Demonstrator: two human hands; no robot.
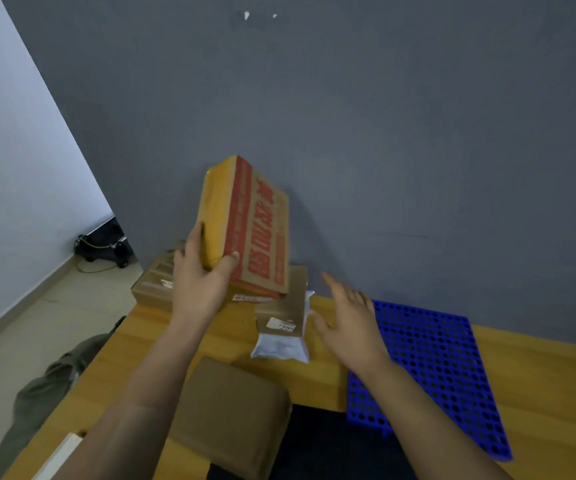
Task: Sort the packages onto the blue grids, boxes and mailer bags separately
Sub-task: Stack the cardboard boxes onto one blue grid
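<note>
Yellow wooden tabletop [314,382], grey wall behind. Nearest: plain brown cardboard box [231,410], perforated blue plastic grid [428,368] to its right. Right hand [348,327] hovers at the grid's left edge, fingers spread, holding nothing. Left hand [200,275] grips tilted yellow-and-red printed cardboard box [255,223], lifted above the far pile of brown boxes [155,282]. Looks mid-transfer. Next: swing right, level it, set on grid.

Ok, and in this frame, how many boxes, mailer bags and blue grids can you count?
Boxes: 4 - printed box in the left hand, far-left brown box, labelled brown box, near brown box
Mailer bags: 1 - white mailer bag
Grids: 1 - blue grid
Total: 6, not counting anything hidden under the pile.
</note>
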